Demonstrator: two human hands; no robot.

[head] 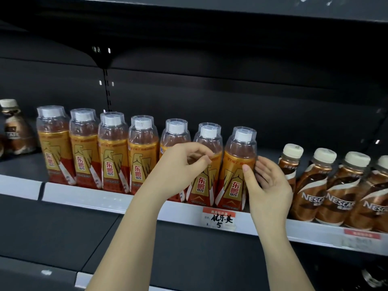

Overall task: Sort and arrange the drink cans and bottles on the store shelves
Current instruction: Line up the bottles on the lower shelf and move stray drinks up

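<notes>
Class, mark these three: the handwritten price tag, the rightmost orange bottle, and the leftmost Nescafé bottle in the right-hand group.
handwritten price tag (219,219), head view, on the black writing.
rightmost orange bottle (234,185), head view, on its label.
leftmost Nescafé bottle (290,162), head view, on its brown neck.

Two bare forearms rise from the near edge, one left of centre and one to its right, each ending in a bare hand. The left hand (180,162) and the right hand (269,185) wear no gloves, and no ring, watch or bracelet shows on either. No sleeve reaches into view; both arms are uncovered to the frame's edge. The nails are short and plain, clearest on the right thumb. No marks show.
</notes>
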